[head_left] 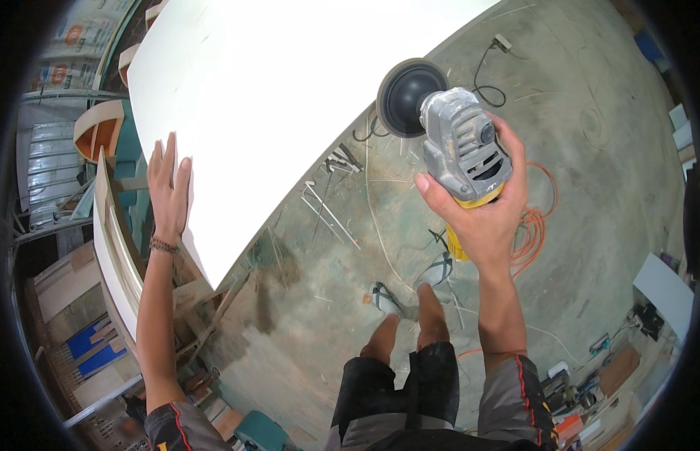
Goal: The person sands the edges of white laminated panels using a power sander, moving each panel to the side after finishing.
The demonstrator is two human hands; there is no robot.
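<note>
Left hand (169, 188) lies flat, fingers spread, on the large white flat board (290, 90); right hand (481, 214) grips a grey-and-yellow angle grinder with black sanding disc (451, 124) lifted beside the board, sanding paused; next it must lower squarely onto the board.

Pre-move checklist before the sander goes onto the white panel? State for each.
1. Grip on the tool: right hand wrapped around the body of the grey and yellow angle sander. Ok.
2. Pad clear of the work: black backing pad is held off the white panel, over the floor. Ok.
3. Panel steadied: left hand lies flat on the panel near its edge. Ok.
4. Cord: orange cable is coiled on the floor close to the feet. Not ok.
5. Footing: sandals among offcuts and strips on the floor. Not ok.
6. Pad spinning or stopped: cannot tell.
</note>
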